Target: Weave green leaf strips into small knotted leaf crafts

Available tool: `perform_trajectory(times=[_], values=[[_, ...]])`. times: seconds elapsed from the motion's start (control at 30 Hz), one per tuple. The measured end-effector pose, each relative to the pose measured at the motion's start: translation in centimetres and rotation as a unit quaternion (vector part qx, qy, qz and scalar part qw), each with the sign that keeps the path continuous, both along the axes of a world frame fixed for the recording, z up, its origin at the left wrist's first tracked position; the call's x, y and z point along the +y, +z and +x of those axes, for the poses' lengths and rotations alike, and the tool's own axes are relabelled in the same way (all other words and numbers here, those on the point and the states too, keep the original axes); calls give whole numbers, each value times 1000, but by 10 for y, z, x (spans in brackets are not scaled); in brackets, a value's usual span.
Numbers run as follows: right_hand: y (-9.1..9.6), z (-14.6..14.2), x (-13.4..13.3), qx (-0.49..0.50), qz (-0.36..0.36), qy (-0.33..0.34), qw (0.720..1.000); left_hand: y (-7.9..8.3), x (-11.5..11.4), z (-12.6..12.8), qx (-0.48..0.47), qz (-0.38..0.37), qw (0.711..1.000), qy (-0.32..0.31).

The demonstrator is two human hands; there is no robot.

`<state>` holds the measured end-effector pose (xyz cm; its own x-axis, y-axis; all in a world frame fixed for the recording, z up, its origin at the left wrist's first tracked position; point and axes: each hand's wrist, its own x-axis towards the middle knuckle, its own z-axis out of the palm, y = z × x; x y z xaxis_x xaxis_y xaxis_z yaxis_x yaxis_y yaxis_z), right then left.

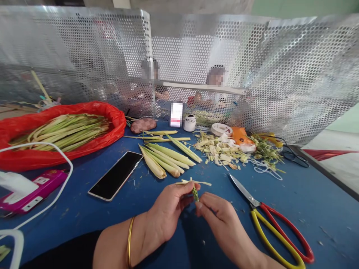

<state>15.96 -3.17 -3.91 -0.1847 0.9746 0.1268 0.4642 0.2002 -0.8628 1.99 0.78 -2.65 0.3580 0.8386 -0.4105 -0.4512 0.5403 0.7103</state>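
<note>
My left hand [168, 205], with a gold bangle on the wrist, pinches a small green piece with dark spots [195, 192], which looks woven from leaf strips. Pale strip ends [206, 183] stick out past its fingertips on both sides. My right hand [220, 213] has thumb and fingers closed on the lower end of the same piece. Just beyond my hands lies a bunch of pale green leaf sheaths [168, 158]. To the right rest large scissors [254, 201] with one red and one yellow handle, blades slightly apart.
At left, a red plastic bag [114, 116] holds long leaves [67, 130], near a purple power strip [42, 186] with a white cable. A black-screened phone [116, 175] lies flat. Behind are a thread spool [190, 123], a tape roll [221, 129], leaf scraps [221, 153] and a perforated metal screen [182, 48].
</note>
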Motion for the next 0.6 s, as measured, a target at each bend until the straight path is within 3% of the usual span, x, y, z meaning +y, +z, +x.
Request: perform_trajectory(times=[0.1, 0.3, 0.6], values=[[-2, 0, 2, 18, -22, -7, 1000, -2, 1, -1, 0, -13, 1000, -1], [-6, 1, 3, 87, -34, -29, 995, -2, -1, -1, -35, 27, 997, -65], [-3, 1, 5, 33, -8, -27, 999, -1, -4, 3, -4, 41, 998, -37]])
